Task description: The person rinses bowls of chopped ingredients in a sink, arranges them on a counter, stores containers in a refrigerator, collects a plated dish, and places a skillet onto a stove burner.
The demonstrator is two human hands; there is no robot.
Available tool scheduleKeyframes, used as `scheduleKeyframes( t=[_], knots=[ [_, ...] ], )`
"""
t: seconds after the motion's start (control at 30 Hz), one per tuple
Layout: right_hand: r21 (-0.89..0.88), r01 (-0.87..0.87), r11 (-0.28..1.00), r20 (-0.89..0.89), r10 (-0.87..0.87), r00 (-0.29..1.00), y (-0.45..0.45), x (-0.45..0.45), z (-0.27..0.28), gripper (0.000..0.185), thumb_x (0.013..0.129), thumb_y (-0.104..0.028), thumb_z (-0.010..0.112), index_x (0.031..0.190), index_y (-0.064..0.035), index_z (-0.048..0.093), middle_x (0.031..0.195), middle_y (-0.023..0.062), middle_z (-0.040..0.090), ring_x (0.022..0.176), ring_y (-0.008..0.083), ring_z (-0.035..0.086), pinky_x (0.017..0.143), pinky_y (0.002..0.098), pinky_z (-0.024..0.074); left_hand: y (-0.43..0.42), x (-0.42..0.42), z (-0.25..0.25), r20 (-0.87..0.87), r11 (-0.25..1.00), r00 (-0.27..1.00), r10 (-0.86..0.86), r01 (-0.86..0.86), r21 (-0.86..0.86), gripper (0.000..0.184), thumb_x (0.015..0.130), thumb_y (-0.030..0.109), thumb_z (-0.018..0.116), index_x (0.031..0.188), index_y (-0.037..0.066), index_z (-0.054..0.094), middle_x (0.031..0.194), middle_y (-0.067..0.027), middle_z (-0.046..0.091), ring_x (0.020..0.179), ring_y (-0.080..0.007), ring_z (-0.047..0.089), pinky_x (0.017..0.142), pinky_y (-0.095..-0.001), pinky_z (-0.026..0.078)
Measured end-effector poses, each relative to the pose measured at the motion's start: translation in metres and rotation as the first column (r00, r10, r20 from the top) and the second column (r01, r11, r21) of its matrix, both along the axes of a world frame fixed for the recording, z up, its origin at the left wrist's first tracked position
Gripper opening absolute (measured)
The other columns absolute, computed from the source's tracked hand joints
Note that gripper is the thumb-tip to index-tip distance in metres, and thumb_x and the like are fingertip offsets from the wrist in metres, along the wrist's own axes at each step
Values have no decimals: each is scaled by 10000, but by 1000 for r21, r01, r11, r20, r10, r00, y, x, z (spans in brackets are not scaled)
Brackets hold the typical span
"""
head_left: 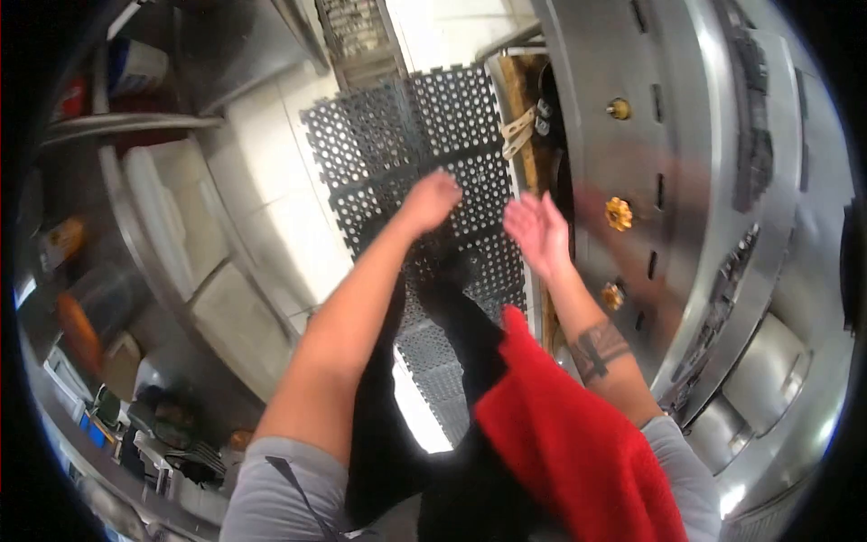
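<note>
Over the black perforated floor mat [470,185], both of my hands hang in the air, apart from each other. My left hand [432,200] has its fingers curled in, and whether anything is inside them is hidden. With its palm showing and fingers stretched, my right hand [539,230] holds nothing and is near the steel stove front. A red cloth [578,434] lies by my right forearm and over my dark trousers; neither hand touches it.
Yellow knobs [619,213] stick out of the steel stove front [673,181] on the right. Metal pots [766,375] stand at the far right. White containers [176,212] sit on a left shelf. Tongs or similar utensils [517,134] lie on a low wooden ledge [517,81].
</note>
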State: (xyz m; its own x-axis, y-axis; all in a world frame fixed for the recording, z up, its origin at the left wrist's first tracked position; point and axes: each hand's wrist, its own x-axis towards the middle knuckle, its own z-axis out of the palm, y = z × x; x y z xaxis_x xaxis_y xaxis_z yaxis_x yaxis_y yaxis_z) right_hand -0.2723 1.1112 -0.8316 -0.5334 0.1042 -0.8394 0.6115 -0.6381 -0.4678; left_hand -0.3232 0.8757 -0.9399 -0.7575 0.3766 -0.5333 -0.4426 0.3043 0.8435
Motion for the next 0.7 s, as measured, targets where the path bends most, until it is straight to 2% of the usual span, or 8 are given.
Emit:
scheduleKeyframes(
  t=[0.1,0.23,0.3,0.4,0.47,0.5,0.57,0.7],
  knots=[
    [-52,311,949,-74,-314,946,20,-53,-88,670,1051,-560,383,1349,31,488,1317,205,600,1212,345,587,1056,473,476,42,-61,-46,209,993,978,24,-48,112,352,1013,356,587,1079,18,655,900,-34,671,814,-136,596,761,-305,497],
    [-409,687,601,-77,-772,631,26,-118,-114,781,1060,-586,206,1418,72,426,1439,252,526,1359,382,500,1164,526,382,115,-122,-81,330,975,943,49,-117,188,444,1034,432,531,1060,16,687,891,-52,652,835,-135,588,755,-301,488],
    [-696,579,424,-52,-834,549,37,-126,-129,693,1073,-480,210,1416,74,445,1456,242,519,1370,391,489,1178,563,346,154,-143,-96,336,982,940,60,-116,149,441,1033,411,539,1035,-3,693,903,-60,660,838,-141,599,759,-307,495],
    [-799,334,500,-267,-793,548,47,-126,-140,795,1029,-583,205,1468,48,409,1512,225,474,1445,398,398,1200,581,286,184,-163,-83,427,953,904,-12,-119,278,393,1019,328,582,978,-39,714,889,-63,683,743,-147,622,691,-324,531],
    [-801,427,420,-156,-835,528,54,-122,-137,720,1023,-504,247,1430,50,458,1490,216,501,1388,412,455,1140,581,348,200,-169,-88,393,974,917,-65,-28,227,405,973,365,618,954,-26,720,856,-181,729,729,-302,702,668,-429,546],
    [-793,376,480,-227,-804,549,58,-116,-144,700,1013,-482,264,1404,56,482,1464,220,522,1352,405,483,1079,551,390,204,-168,-89,396,973,916,-71,-24,230,405,973,365,618,954,-26,720,856,-181,729,729,-302,702,668,-429,546],
    [-757,390,524,-214,-763,610,56,-112,-129,553,978,-373,394,1287,52,566,1234,201,632,1140,337,583,831,424,480,201,-162,-87,-146,913,924,-353,305,-272,358,925,362,664,952,10,727,896,-218,730,832,-367,721,753,-453,565],
    [-842,376,386,-114,-810,576,47,-83,-113,283,901,-205,579,1103,-8,604,932,89,566,894,216,552,670,318,459,158,-129,-58,-247,908,930,-273,164,-385,402,902,438,692,1023,56,718,895,-213,723,887,-432,693,796,-494,552]
  ],
)
